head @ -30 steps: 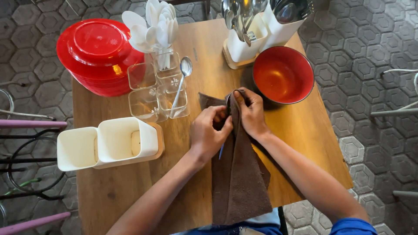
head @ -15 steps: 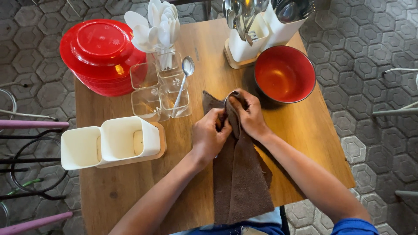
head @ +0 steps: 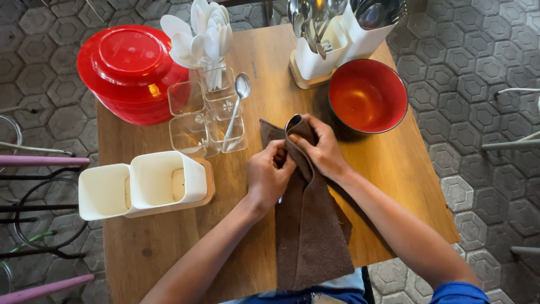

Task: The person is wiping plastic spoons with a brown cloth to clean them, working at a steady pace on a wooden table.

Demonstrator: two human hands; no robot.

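Note:
A brown cloth (head: 312, 236) lies down the middle of the wooden table (head: 388, 169) and hangs over its near edge. My left hand (head: 269, 174) and my right hand (head: 318, 147) pinch the cloth's far end, wrapped around a metal spoon (head: 292, 122) whose bowl peeks out at the top. A bit of the spoon's handle shows below my left hand. A red bowl (head: 368, 95) stands just right of my right hand.
A clear four-part holder (head: 197, 121) holds white plastic spoons (head: 205, 31) and one metal spoon (head: 239, 98). A stack of red lidded bowls (head: 126, 70) sits at far left. Two white containers (head: 143, 183) stand at left; white cutlery holders (head: 332, 34) with metal utensils at the back.
Both hands have shifted slightly along the cloth, rubbing it over the spoon; the spoon bowl now shows at the top of the fold.

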